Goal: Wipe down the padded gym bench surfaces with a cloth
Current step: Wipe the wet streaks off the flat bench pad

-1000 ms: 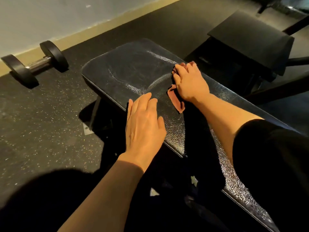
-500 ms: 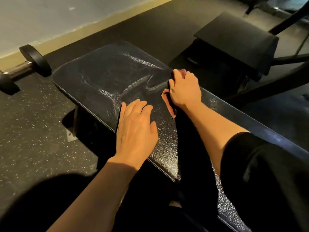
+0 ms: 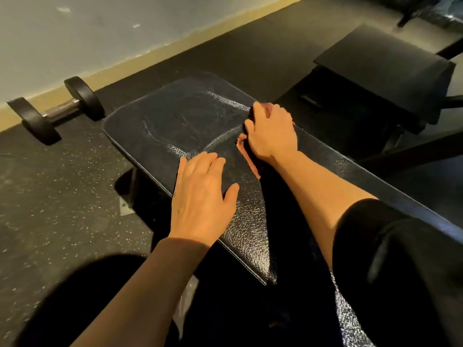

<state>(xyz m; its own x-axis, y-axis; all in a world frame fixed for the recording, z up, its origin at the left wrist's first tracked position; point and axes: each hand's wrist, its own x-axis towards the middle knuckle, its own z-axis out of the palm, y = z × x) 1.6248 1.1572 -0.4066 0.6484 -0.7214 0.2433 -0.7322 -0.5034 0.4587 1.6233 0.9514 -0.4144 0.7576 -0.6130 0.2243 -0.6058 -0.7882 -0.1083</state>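
Bench (image 3: 175, 126) set across centre of floor (image 3: 50, 196), running from upper left to lower right. Left hand (image 3: 200, 196) laid flat on near edge. Right hand (image 3: 271, 132) placed on cloth (image 3: 248, 156) at far edge. Dumbbell (image 3: 56, 111) left of bench, against wall (image 3: 75, 33). Second pad (image 3: 383, 71) behind, right.

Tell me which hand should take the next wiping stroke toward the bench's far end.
Right. The right hand already grips the cloth against the bench pad, beside the streaked far section. The left hand lies flat on the near edge, holding nothing.
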